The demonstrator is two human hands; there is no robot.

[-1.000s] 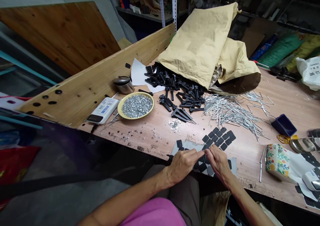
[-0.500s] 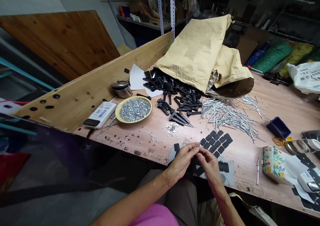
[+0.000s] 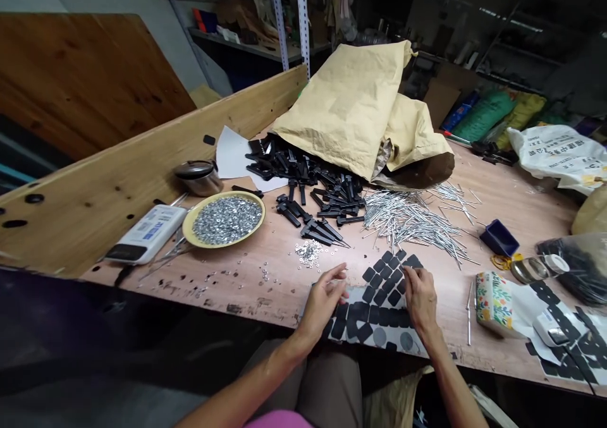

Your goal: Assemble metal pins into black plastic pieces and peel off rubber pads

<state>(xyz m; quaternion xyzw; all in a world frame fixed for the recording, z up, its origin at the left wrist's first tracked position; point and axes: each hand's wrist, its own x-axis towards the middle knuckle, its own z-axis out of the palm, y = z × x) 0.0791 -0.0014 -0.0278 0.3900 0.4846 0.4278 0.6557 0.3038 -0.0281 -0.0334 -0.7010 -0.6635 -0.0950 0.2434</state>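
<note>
My left hand (image 3: 325, 298) hovers at the left side of the sheet (image 3: 386, 347), its fingers loosely bent and apart, with nothing visible in them. My right hand (image 3: 421, 298) is over the right end of the rows of black rounded pads (image 3: 389, 284). Its thumb and fingers are pinched together, and anything between them is too small to make out. More black pads and grey discs (image 3: 379, 336) lie on the sheet. Beyond my hands are a small heap of metal washers (image 3: 308, 253) and a pile of thin metal rods (image 3: 412, 219).
A yellow bowl of washers (image 3: 224, 220) stands left, beside a white scale (image 3: 147, 233) and a metal pot (image 3: 199, 177). Black plastic parts (image 3: 308, 175) spill from a paper sack (image 3: 346, 105). A blue box (image 3: 499, 238) and a floral box (image 3: 494, 300) sit right.
My hands, together before, have parted: the left moved left, the right went right to the pads. The camera view has shifted, and more of the sheet shows.
</note>
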